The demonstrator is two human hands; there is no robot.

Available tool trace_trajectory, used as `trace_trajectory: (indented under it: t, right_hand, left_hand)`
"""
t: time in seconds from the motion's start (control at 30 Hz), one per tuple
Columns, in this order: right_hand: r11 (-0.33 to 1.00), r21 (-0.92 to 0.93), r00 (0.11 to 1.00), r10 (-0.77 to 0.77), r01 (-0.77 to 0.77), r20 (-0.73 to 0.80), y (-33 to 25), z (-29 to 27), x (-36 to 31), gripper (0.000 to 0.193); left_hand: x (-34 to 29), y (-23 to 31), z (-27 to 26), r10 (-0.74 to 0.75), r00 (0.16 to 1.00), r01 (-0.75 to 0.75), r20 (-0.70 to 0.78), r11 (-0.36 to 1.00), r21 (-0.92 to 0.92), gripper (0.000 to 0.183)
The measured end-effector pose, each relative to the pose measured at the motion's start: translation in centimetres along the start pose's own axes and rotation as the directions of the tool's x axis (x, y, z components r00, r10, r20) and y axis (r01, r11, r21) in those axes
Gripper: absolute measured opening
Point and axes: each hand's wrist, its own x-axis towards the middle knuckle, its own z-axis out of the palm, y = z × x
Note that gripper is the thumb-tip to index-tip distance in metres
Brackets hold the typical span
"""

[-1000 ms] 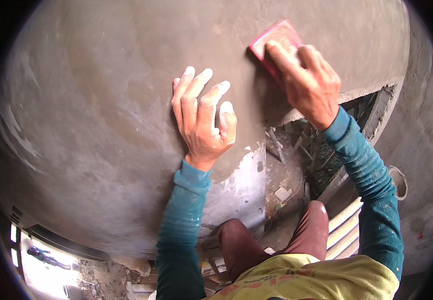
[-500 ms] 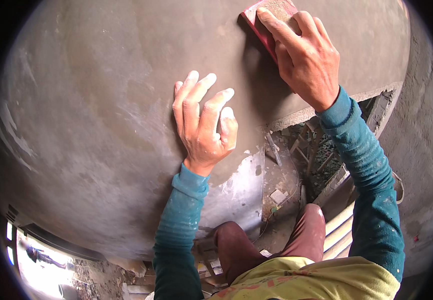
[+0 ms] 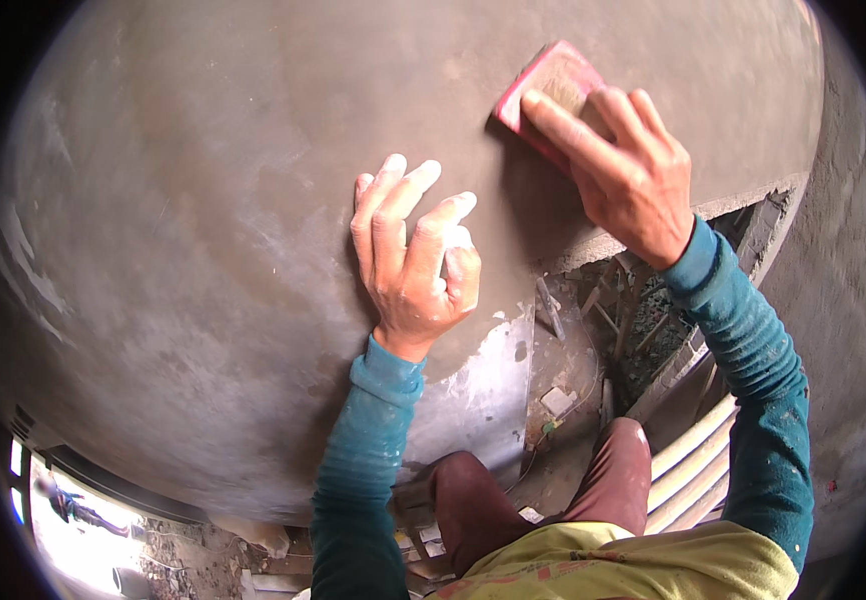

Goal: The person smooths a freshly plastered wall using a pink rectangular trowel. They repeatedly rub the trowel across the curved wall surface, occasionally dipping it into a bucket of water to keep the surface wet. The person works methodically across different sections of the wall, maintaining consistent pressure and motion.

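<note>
In front of me is a grey plastered wall (image 3: 253, 230), bent by the lens, with damp dark patches and paler, drier ones. My right hand (image 3: 643, 185) grips a red-edged plastering float (image 3: 561, 82) whose back is caked with plaster. The float's face is toward the wall at the upper right, above a rough-edged opening. To its left, my left hand (image 3: 411, 265) is against or very close to the wall, palm inward. Its fingers are apart and slightly bent, their tips whitened with plaster, and nothing shows in them.
Below the float, the opening's rough edge (image 3: 593, 247) borders a gap with sticks and rubble behind. Pale round poles (image 3: 691, 455) lie beside my right leg. Another rough wall (image 3: 853, 290) stands at right. Far off at lower left is a person (image 3: 78, 508) in bright light.
My right hand has brought the float down and slightly right across the wall, turning it a little. My left hand has shifted slightly right and down in the picture.
</note>
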Motion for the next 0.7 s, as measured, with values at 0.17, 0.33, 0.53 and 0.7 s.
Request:
trace_trajectory:
  t: [0.17,0.33,0.53,0.7]
  right_hand:
    - [1.000,0.021,1.000,-0.001,0.001,-0.018,-1.1,0.6,3.1,0.061]
    - [1.000,0.008,1.000,0.011,-0.011,0.027,0.2,-0.7,1.9,0.055]
    - [0.995,0.088,0.999,-0.053,0.054,-0.006,-1.6,0.5,1.3,0.063]
    - [0.995,0.016,0.990,0.095,-0.094,-0.100,0.5,0.5,3.5,0.052]
  left_hand:
    - [-0.3,0.4,0.9,-0.025,0.999,0.025,-0.030,1.000,0.004,0.028]
    - [-0.5,-0.1,0.0,-0.006,1.000,0.006,-0.014,1.000,0.004,0.027]
    - [-0.5,-0.2,-0.1,-0.007,1.000,0.007,-0.024,1.000,0.009,0.029]
    - [-0.6,0.0,0.1,0.000,1.000,0.000,0.004,1.000,0.012,0.030]
